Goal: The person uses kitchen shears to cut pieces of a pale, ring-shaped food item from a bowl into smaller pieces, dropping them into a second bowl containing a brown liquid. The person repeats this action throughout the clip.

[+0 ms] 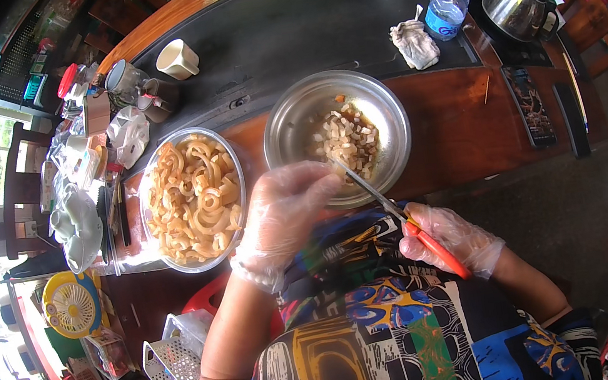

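My left hand, in a clear plastic glove, reaches over the near rim of a round metal bowl. Its fingertips are pinched by the scissor tips, around a pale piece of food mostly hidden by the fingers. Gloved the same way, my right hand grips scissors with red-orange handles. Their metal blades point up-left into the bowl. Small cut pale pieces lie heaped inside, with some brownish liquid. To the left, a clear plastic tub is full of curled, tan strips of food.
A beige cup and jars stand back left, near plastic bags. Towards the right are a crumpled cloth, a water bottle, a glass kettle and a phone. A toothpick lies on the wooden edge.
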Motion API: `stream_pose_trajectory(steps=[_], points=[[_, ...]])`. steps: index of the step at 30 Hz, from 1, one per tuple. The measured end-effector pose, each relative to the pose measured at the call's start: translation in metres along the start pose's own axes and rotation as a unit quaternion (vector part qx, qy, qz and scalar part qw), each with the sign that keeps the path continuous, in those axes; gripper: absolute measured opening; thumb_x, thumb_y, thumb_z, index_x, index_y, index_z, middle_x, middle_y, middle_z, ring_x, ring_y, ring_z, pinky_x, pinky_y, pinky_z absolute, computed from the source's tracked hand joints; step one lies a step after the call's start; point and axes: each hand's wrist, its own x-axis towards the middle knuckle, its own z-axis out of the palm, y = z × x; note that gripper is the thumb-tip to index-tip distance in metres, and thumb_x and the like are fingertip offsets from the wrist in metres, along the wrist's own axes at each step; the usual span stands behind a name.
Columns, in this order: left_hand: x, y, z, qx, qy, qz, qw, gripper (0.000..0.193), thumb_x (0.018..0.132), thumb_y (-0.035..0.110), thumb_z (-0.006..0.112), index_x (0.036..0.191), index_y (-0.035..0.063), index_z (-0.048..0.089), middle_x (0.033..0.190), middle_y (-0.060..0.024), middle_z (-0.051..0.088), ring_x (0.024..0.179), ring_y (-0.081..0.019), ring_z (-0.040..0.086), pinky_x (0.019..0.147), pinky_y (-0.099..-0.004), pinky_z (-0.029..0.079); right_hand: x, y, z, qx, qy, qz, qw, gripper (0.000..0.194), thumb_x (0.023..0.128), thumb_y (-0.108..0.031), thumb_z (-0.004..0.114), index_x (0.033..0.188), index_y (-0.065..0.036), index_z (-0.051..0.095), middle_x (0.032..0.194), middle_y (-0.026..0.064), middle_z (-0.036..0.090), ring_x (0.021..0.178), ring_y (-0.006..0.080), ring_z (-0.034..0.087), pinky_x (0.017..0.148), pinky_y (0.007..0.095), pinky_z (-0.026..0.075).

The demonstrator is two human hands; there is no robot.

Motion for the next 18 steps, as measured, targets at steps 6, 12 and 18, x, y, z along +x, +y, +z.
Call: stream_pose_trajectory(steps=[6, 12, 18], points=[[-0.0007, -0.0016, -0.0001, 0.002, 0.006, -0.002, 1.0, 0.026, 0.094, 0.016, 0.074, 0.107, -0.0062, 0.071, 0.094, -0.0065, 0.073, 0.087, -0.0092, 0.064, 0.083, -0.0248, 0.052, -0.0019, -0.0089, 0.0, 0.065, 0.008, 0.025, 0.998, 0.043, 0.094, -0.044, 0.071, 0.1, -0.003, 0.059, 0.085, 0.0061, 0.06, 0.076, 0.0131, 0.053, 0.071, 0.0317, 0.046], [0.0011, 0.0006, 0.0012, -0.009, 0.021, -0.018, 1.0, 0.026, 0.094, 0.016, 0.074, 0.108, -0.006, 0.071, 0.094, -0.0058, 0.073, 0.087, -0.0091, 0.064, 0.082, -0.0234, 0.052, -0.0028, -0.0091, -0.0014, 0.012, 0.014, 0.005, 1.0, 0.042, 0.095, -0.044, 0.07, 0.095, -0.005, 0.055, 0.079, 0.001, 0.052, 0.072, 0.0107, 0.047, 0.067, 0.029, 0.043], [-0.0009, 0.0038, -0.0008, 0.0, 0.012, -0.03, 0.999, 0.026, 0.093, 0.015, 0.074, 0.108, -0.0062, 0.071, 0.095, -0.0065, 0.073, 0.087, -0.0091, 0.064, 0.081, -0.0227, 0.052, -0.0033, -0.0043, -0.0035, -0.004, -0.005, 0.003, 1.0, 0.059, 0.092, -0.054, 0.069, 0.108, 0.002, 0.058, 0.088, 0.0133, 0.064, 0.08, 0.0194, 0.058, 0.075, 0.0359, 0.048]])
